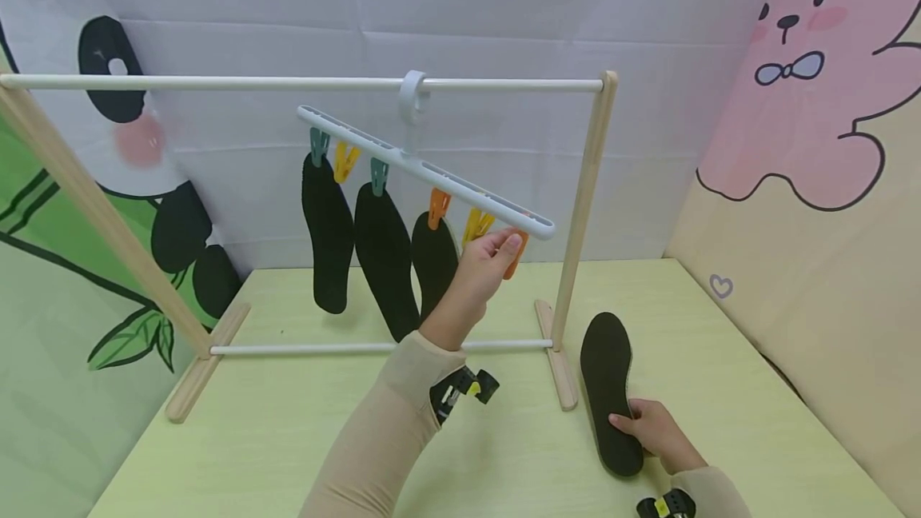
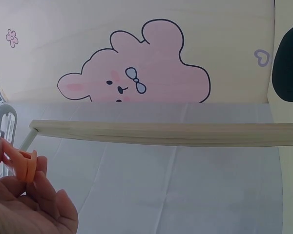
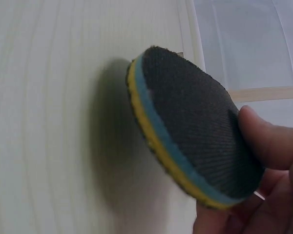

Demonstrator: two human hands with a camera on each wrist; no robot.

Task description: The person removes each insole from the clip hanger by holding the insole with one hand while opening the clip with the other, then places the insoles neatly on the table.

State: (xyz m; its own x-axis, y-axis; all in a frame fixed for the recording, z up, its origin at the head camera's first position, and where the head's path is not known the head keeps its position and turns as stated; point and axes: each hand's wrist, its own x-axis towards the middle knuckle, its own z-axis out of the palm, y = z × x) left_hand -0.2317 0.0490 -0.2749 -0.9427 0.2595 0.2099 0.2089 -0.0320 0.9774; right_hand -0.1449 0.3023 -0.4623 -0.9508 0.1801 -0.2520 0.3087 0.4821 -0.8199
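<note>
My left hand (image 1: 476, 278) pinches an orange clothespin (image 1: 516, 256) at the right end of a white clip hanger (image 1: 460, 184). In the left wrist view the thumb and fingers squeeze this clothespin (image 2: 25, 165). My right hand (image 1: 660, 432) grips the heel part of a black insole (image 1: 606, 374), which stands tilted at the right. Its layered blue and yellow edge shows in the right wrist view, with the thumb on the dark face of the insole (image 3: 190, 122). Three black insoles hang from the hanger's clips; my left arm partly covers the rightmost hanging insole (image 1: 433, 254).
The hanger's hook sits over the white top rod (image 1: 273, 83) of a wooden-sided rack. A wooden post (image 1: 586, 206) stands between the hands, on a foot (image 1: 557, 358). Yellow clothespins (image 1: 345, 162) also hang from the bar. Underneath is a pale wood-grain table (image 1: 302, 430).
</note>
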